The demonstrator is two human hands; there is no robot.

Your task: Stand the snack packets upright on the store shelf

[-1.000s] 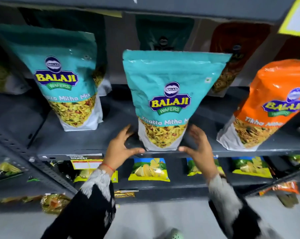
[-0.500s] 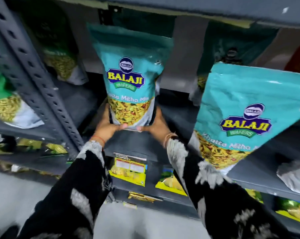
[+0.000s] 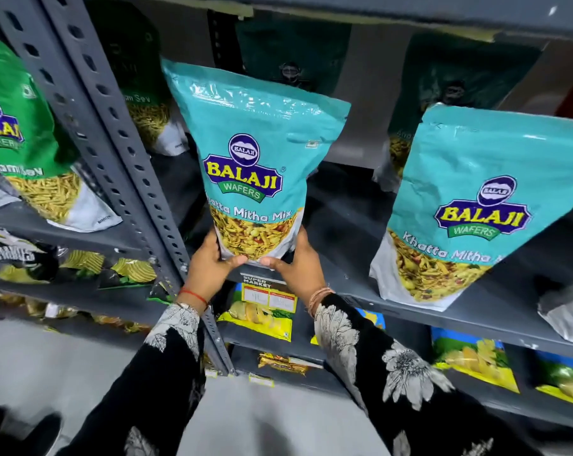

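Observation:
A teal Khatta Mitha Mix packet [image 3: 255,149] stands upright at the front of the grey shelf [image 3: 351,225]. My left hand [image 3: 209,268] grips its lower left corner and my right hand [image 3: 299,266] grips its lower right corner, thumbs under the base. A second teal packet [image 3: 482,199] stands to the right on the same shelf, leaning a little. Darker teal packets [image 3: 291,57] stand behind, in shadow.
A perforated grey upright post [image 3: 114,159] runs just left of my hands. Green sev packets [image 3: 25,133] stand in the bay to the left. Yellow chip packets [image 3: 262,317] lie on the lower shelf. A white packet edge [image 3: 568,311] shows at far right.
My hands left the middle teal packet and moved left to the other teal packet. They now grip its base, and it sits closer to the shelf's front edge.

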